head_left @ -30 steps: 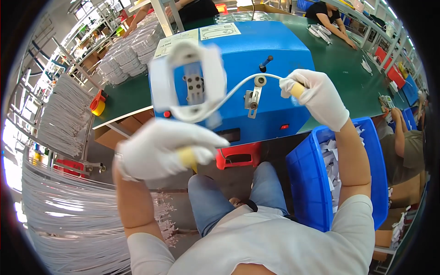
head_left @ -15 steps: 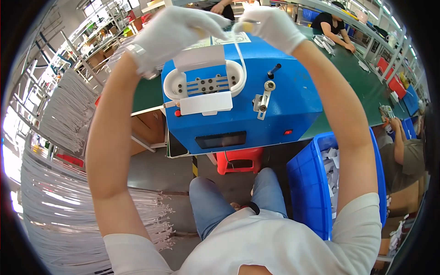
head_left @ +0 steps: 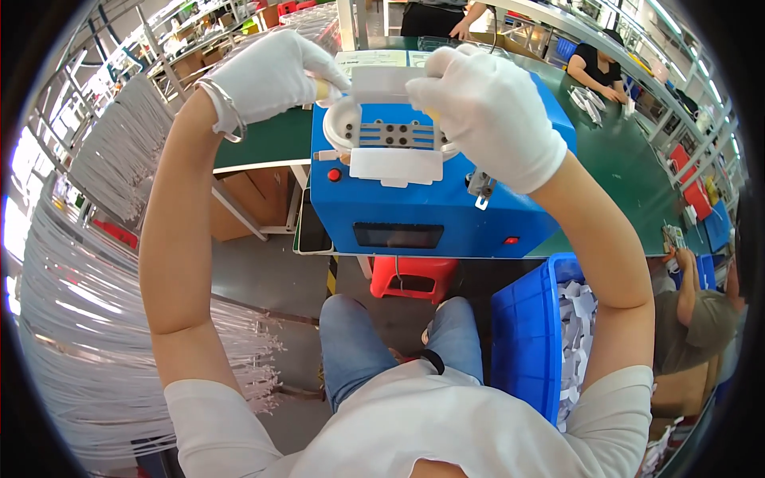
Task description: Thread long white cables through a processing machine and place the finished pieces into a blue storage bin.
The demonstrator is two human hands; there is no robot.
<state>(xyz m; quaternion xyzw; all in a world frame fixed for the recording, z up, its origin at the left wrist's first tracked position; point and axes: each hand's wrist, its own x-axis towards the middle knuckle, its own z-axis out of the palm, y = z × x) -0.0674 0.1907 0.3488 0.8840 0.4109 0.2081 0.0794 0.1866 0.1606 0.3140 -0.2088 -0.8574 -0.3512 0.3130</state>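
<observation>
A big blue boxy machine (head_left: 466, 209) stands on a long green table (head_left: 610, 163). On top of the machine, a thin white cable (head_left: 331, 131) curves round the end of a grey metal plate (head_left: 397, 135). The left hand (head_left: 267, 82), gloved in white cloth, is at the machine's top left. Its thumb and finger bend close to the cable, but I cannot tell if they pinch it. The right hand (head_left: 494, 111), gloved in white too, is over the machine's top right. Its fingers are curled in, and I cannot tell if they pinch anything. Lower than the machine, to its right, is a blue plastic bin (head_left: 522, 342) with white scraps (head_left: 574, 342)
</observation>
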